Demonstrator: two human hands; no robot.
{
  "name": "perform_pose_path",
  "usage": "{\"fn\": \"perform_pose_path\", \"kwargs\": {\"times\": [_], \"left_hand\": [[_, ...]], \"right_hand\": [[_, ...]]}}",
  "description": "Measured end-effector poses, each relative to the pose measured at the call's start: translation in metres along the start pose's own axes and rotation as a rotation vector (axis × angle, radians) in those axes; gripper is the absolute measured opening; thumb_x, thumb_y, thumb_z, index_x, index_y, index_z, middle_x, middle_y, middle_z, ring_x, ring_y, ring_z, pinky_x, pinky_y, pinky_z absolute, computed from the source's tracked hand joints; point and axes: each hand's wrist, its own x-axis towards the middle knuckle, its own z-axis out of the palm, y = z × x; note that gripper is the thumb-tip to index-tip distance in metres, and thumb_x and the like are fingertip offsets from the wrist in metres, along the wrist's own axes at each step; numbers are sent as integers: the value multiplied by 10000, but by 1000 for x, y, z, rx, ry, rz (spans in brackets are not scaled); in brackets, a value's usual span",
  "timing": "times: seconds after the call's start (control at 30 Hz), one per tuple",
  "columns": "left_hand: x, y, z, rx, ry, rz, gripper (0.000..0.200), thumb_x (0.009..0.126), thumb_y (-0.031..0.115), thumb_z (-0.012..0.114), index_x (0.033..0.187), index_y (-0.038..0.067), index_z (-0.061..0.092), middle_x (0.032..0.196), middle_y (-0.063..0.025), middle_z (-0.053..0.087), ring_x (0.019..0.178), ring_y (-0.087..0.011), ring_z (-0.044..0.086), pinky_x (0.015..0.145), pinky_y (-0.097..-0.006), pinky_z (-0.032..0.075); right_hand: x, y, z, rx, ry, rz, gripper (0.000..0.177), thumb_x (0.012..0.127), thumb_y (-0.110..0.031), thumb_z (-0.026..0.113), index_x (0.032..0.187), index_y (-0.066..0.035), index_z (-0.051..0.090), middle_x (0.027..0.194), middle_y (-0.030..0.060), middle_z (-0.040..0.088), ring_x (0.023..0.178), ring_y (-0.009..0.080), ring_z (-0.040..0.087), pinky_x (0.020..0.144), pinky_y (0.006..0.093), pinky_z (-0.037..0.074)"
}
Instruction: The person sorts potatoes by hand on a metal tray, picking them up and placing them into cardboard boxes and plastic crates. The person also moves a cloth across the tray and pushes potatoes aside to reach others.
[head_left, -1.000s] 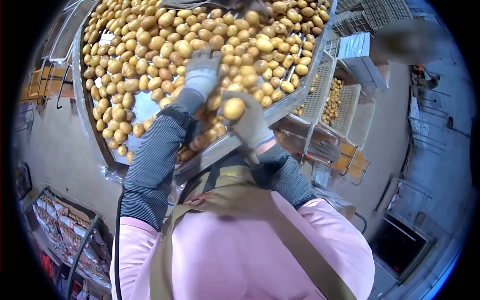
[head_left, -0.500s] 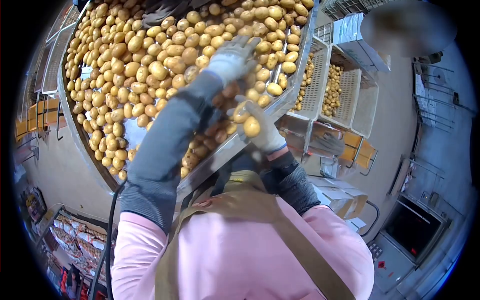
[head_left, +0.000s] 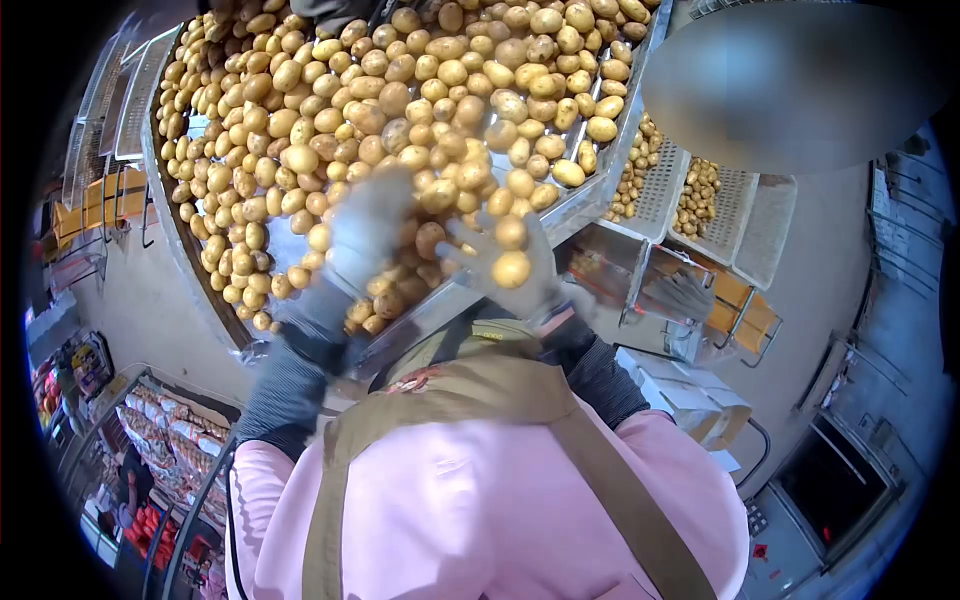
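My left hand [head_left: 368,232], in a pale work glove, is over the near part of a heap of yellow potatoes [head_left: 300,158]. Motion blurs its fingers, so I cannot make out whether it grips anything. My right hand [head_left: 530,285], gloved too, is turned palm up at the near right edge of the metal sorting table [head_left: 440,312]. Two potatoes [head_left: 511,269] rest in its palm, with the fingers spread beneath and beside them. Darker potatoes lie in shadow between the two hands.
Plastic crates [head_left: 655,195] with potatoes stand beyond the table's right edge. Cardboard boxes [head_left: 690,395] are at my right side. Another person's dark sleeve [head_left: 330,10] shows at the far edge. A blurred round shape [head_left: 790,85] covers the upper right.
My left hand has swept from the far right of the heap back toward me and to the left. My right hand still bears two potatoes, its fingers more spread. The whole view has shifted slightly.
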Motion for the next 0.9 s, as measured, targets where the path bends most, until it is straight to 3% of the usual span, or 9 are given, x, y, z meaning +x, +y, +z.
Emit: {"fn": "perform_pose_path", "kwargs": {"times": [0.03, 0.13, 0.2, 0.33, 0.43, 0.6, 0.67, 0.8, 0.9], "left_hand": [[-10, 15, 22, 284, -223, 222, 344, 862, 139, 627, 1188, 32, 640, 1144, -164, 647, 1112, -331, 606, 953, -388, 506], [-16, 60, 23, -239, -38, 118, 371, 941, 161, 569, 1289, 36, 593, 1313, -211, 577, 1262, -388, 521, 1085, -449, 414], [-16, 26, 49, 4, 190, 195, 394, 957, 203, 592, 1295, 2, 574, 1332, -221, 567, 1277, -429, 501, 1089, -487, 401], [35, 28, 60, 375, -6, 287, 514, 892, 252, 674, 1380, 135, 563, 1476, -194, 456, 1402, -444, 365, 1158, -556, 286], [66, 17, 72, 538, -124, 394, 469, 837, 224, 697, 1298, 197, 615, 1431, -176, 504, 1370, -448, 394, 1081, -528, 387], [81, 23, 62, 410, -186, 303, 334, 799, 167, 688, 1121, 105, 626, 1219, -156, 591, 1175, -403, 513, 970, -487, 459], [77, 10, 60, 421, -118, 287, 370, 745, 178, 721, 1078, 57, 612, 1156, -160, 599, 1110, -384, 535, 945, -475, 466], [43, -17, 38, 277, 72, 247, 579, 643, 132, 769, 1177, 47, 563, 1177, -176, 582, 1163, -397, 510, 1015, -503, 433], [-14, -75, 37, -3, 379, 31, 544, 810, 125, 757, 1297, 23, 539, 1252, -182, 571, 1204, -377, 514, 1057, -457, 413]], "right_hand": [[5, 6, -9, -170, -5, -77, 453, 1062, -390, 390, 1187, 18, 543, 1203, 192, 595, 1117, 350, 635, 769, 372, 577], [6, 13, -25, -37, -36, -76, 557, 998, -524, 446, 1159, -1, 550, 1034, 172, 646, 865, 349, 669, 512, 337, 556], [-13, 17, -30, -319, 58, -261, 500, 987, -499, 473, 1117, -26, 569, 1002, 167, 648, 861, 330, 672, 491, 324, 538], [-70, -66, -2, -473, 255, -703, 389, 980, -467, 501, 1021, -90, 588, 941, 131, 649, 797, 279, 657, 483, 307, 508], [-101, -186, -4, -549, 216, -937, 491, 1046, -528, 341, 1078, -86, 552, 949, 108, 668, 745, 177, 621, 565, 253, 503], [-204, -479, 14, -1447, 381, -1383, 682, 965, -341, 640, 1481, -21, 329, 1427, 252, 467, 1237, 355, 551, 959, 492, 547], [-196, -525, -8, -761, 271, -1435, 719, 998, -419, 573, 1525, -24, 286, 1486, 270, 402, 1311, 391, 484, 1001, 522, 513], [-155, -494, -21, -567, 365, -1531, 642, 1025, -392, 529, 1509, -17, 334, 1471, 243, 432, 1307, 371, 488, 992, 486, 515], [-63, -367, -10, -804, 400, -1282, 548, 1023, -298, 561, 1481, -36, 412, 1373, 178, 550, 1137, 281, 613, 895, 391, 560]]}}
